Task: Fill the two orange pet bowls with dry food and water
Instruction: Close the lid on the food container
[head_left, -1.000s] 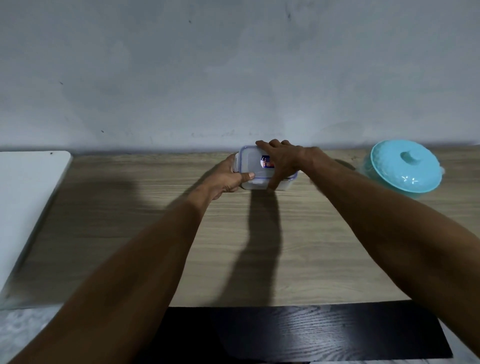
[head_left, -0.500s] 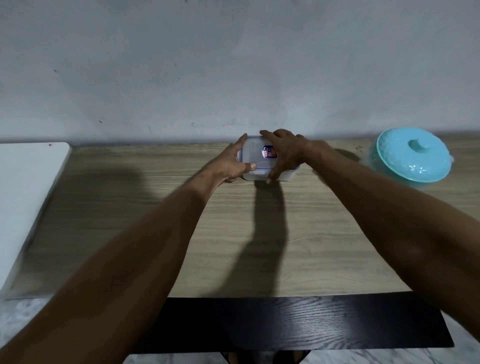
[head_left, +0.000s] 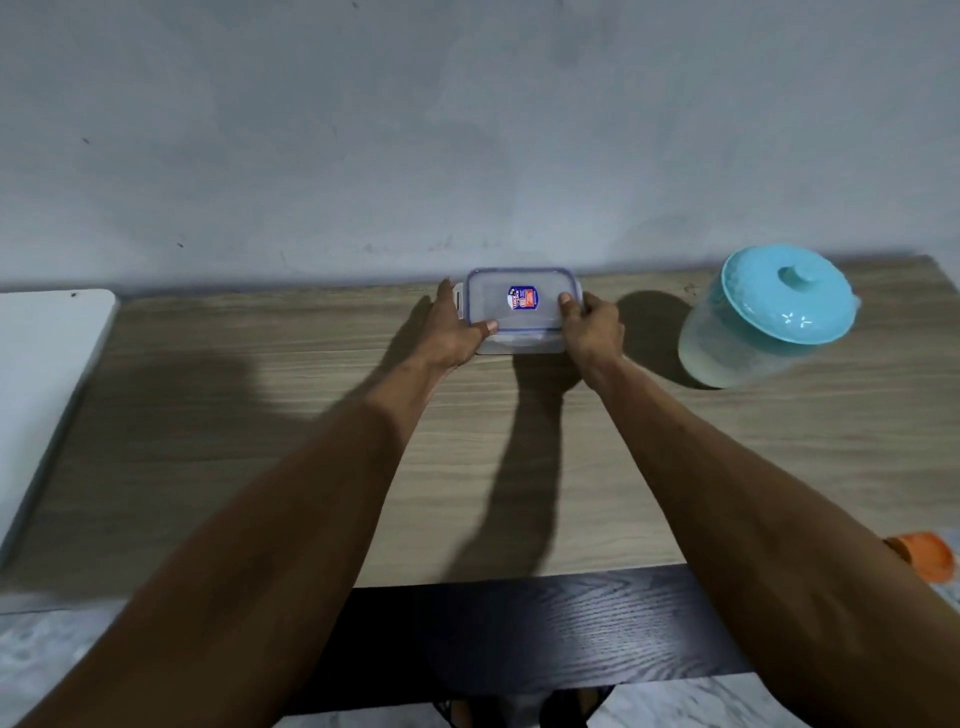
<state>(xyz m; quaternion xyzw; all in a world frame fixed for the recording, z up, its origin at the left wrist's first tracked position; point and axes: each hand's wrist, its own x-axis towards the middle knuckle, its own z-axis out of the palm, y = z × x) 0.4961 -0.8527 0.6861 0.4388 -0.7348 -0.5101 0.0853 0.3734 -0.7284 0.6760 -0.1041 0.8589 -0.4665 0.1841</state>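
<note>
Nearest, below the arms, lies a black wood-grain board (head_left: 519, 629) over a pale marbled floor. At the right edge, just past the near side of the light wood-grain tabletop (head_left: 260, 441), a sliver of an orange plastic bowl (head_left: 927, 564) shows behind the right forearm. It is probably one of the two pet bowls, but too little shows to tell whether anything is in it. The second bowl is out of view.

A flat white panel (head_left: 41, 374) lies against the left end of the tabletop. Both arms reach across the bare middle of the tabletop to its far side.

There, close to the grey wall (head_left: 467, 130), stands a clear rectangular plastic container (head_left: 511, 314) with a blue-rimmed lid and a small blue sticker. The left hand (head_left: 457, 330) grips its left end, thumb lying over the near left corner of the lid. The right hand (head_left: 592, 325) grips the right end, thumb on the lid and fingers curled round the side. The lid is still on, and what the container holds cannot be told.

To the right, apart from the container, stands a round translucent jug with a turquoise lid (head_left: 763, 317), closed and untouched, likely the water.

By this reckoning the task is barely begun: the container must be opened, food poured into one bowl, and water into the other.
</note>
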